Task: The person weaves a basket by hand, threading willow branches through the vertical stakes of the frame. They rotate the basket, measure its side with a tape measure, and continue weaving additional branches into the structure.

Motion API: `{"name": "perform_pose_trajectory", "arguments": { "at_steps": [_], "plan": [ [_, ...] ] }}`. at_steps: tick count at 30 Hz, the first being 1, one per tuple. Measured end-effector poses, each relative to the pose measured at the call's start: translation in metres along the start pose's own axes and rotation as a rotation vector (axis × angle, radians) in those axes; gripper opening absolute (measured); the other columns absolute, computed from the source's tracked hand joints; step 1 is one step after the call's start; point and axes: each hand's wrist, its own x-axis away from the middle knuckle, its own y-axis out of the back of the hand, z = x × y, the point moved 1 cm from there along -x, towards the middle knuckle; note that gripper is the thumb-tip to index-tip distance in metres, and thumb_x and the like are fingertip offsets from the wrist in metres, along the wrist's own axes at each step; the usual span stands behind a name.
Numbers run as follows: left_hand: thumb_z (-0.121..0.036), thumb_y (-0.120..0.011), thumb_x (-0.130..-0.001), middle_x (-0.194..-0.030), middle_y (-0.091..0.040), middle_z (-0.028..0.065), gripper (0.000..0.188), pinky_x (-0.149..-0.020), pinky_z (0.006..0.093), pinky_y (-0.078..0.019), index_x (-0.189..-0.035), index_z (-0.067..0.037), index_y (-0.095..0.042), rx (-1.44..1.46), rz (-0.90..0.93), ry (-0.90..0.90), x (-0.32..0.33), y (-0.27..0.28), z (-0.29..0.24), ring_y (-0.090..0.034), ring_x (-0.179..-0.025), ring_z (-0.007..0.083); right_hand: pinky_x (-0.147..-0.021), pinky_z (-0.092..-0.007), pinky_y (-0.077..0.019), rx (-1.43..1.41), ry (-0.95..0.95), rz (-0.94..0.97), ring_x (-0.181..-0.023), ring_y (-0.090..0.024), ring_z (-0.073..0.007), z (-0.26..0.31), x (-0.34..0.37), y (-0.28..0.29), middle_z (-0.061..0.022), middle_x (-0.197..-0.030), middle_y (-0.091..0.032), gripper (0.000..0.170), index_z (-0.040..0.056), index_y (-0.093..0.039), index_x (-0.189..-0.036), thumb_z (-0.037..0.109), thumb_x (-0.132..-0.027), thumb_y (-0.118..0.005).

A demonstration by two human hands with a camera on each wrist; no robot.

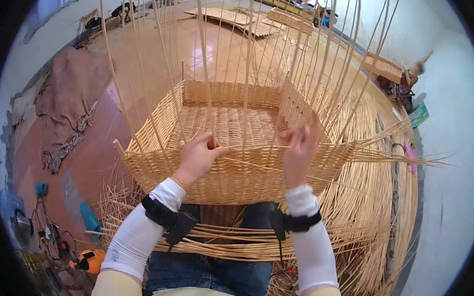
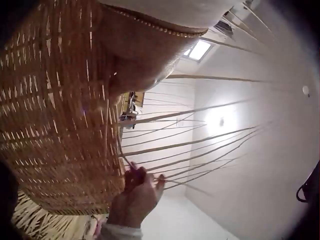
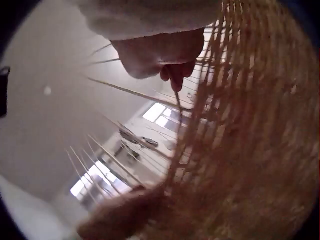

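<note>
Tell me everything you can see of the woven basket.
The basket is boxy and open-topped, closely woven from tan, woody-looking rods. Tall bare stakes rise from its walls, so it looks unfinished. Its near wall stands before the person's lap. The left hand grips its near rim; the right hand pinches a strand there.

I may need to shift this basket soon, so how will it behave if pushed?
The basket would probably hold its shape, being tightly woven. It looks light for its size, as open-topped wickerwork. The rods, long and thin, would likely sway.
</note>
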Motion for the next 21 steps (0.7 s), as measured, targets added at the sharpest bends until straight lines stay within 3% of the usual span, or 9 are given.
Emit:
{"name": "perform_pose_trajectory", "arguments": {
  "at_steps": [3, 7, 9, 11, 13, 14, 17, 19, 21],
  "plan": [
    [-0.045, -0.072, -0.078, -0.076, -0.067, 0.0045, 0.037, -0.095, 0.0487, -0.0293, -0.081, -0.009, -0.065, 0.087, 0.039, -0.02, -0.003, 0.0, 0.016, -0.063, -0.079, 0.0233, -0.071, -0.0263, -0.0463, -0.137, -0.077, -0.073, -0.071, -0.056, -0.0126, -0.038, 0.033, 0.02, -0.0068, -0.083, -0.064, 0.047, 0.0105, -0.026, -0.146, 0.009, -0.102, -0.042],
    [-0.04, -0.072, -0.079, -0.076, -0.067, 0.0079, 0.034, -0.077, 0.0372, -0.0465, -0.08, -0.007, -0.065, 0.047, 0.042, -0.004, 0.01, 0.029, -0.013, -0.065, -0.075, 0.0268, -0.072, -0.026, -0.045, -0.372, -0.212, -0.05, -0.079, -0.057, -0.0122, -0.027, 0.041, 0.021, -0.0081, -0.088, -0.065, 0.03, 0.0057, -0.035, -0.13, 0.009, -0.101, -0.043],
    [-0.035, -0.07, -0.083, -0.079, -0.068, 0.0118, 0.029, -0.068, 0.0353, -0.0493, -0.081, -0.006, -0.067, -0.568, 0.065, -0.073, 0.019, 0.053, -0.04, -0.066, -0.075, 0.0287, -0.072, -0.0256, -0.0446, -0.39, -0.203, -0.063, -0.079, -0.057, -0.0119, -0.021, 0.042, 0.018, -0.0082, -0.088, -0.065, 0.029, 0.005, -0.035, -0.128, 0.008, -0.101, -0.045],
    [-0.033, -0.068, -0.086, -0.081, -0.069, 0.0135, 0.027, -0.07, 0.036, -0.0494, -0.084, -0.006, -0.068, -0.647, 0.013, -0.163, 0.024, 0.054, -0.049, -0.067, -0.077, 0.0304, -0.072, -0.0251, -0.0442, -0.393, -0.208, -0.072, -0.08, -0.057, -0.0115, -0.022, 0.046, 0.012, -0.0084, -0.088, -0.065, 0.028, 0.0043, -0.035, -0.126, 0.008, -0.1, -0.046],
    [-0.027, -0.069, -0.085, -0.075, -0.066, 0.0117, 0.026, -0.064, 0.0364, -0.0475, -0.086, -0.001, -0.067, 0.038, -0.206, -0.287, 0.028, 0.031, -0.075, -0.064, -0.074, 0.0215, -0.071, -0.0243, -0.0437, -0.363, -0.123, -0.11, -0.08, -0.056, -0.0097, -0.034, 0.049, 0.008, -0.0085, -0.091, -0.064, 0.031, 0.0029, -0.034, -0.127, 0.008, -0.1, -0.047],
    [-0.027, -0.069, -0.085, -0.075, -0.066, 0.0117, 0.026, -0.064, 0.0364, -0.0475, -0.086, -0.001, -0.067, 0.041, -0.199, -0.288, 0.022, 0.006, -0.074, -0.064, -0.074, 0.0215, -0.071, -0.0243, -0.0437, -0.358, -0.126, -0.115, -0.08, -0.056, -0.0097, -0.033, 0.05, 0.011, -0.0085, -0.091, -0.064, 0.031, 0.0029, -0.034, -0.127, 0.008, -0.1, -0.047],
    [-0.029, -0.068, -0.086, -0.075, -0.065, 0.0086, 0.026, -0.068, 0.0366, -0.0438, -0.085, -0.004, -0.067, 0.317, 0.131, -0.218, -0.007, -0.057, -0.064, -0.06, -0.072, 0.0209, -0.073, -0.0259, -0.0446, -0.488, -0.179, -0.095, -0.083, -0.057, -0.0104, -0.031, 0.037, 0.026, -0.0092, -0.097, -0.063, 0.032, 0.0045, -0.037, -0.127, 0.005, -0.098, -0.05],
    [-0.036, -0.063, -0.089, -0.073, -0.066, 0.0027, 0.027, -0.094, 0.0414, -0.0325, -0.083, -0.01, -0.065, -0.028, -0.021, -0.238, 0.001, -0.067, -0.066, -0.061, -0.075, 0.0193, -0.073, -0.0308, -0.0466, -0.205, -0.03, -0.035, -0.087, -0.06, -0.0177, -0.026, 0.023, 0.042, -0.0137, -0.103, -0.063, 0.031, 0.0056, -0.043, -0.124, 0.002, -0.094, -0.052],
    [-0.037, -0.062, -0.089, -0.073, -0.066, 0.0032, 0.027, -0.093, 0.0424, -0.0308, -0.083, -0.011, -0.065, -0.047, -0.052, -0.216, 0.001, -0.074, -0.072, -0.062, -0.075, 0.0211, -0.071, -0.0346, -0.0482, 0.185, 0.403, -0.022, -0.086, -0.062, -0.0255, -0.017, -0.007, 0.023, -0.0183, -0.108, -0.062, 0.033, 0.0074, -0.047, -0.123, 0.001, -0.091, -0.052]
  ]
}}
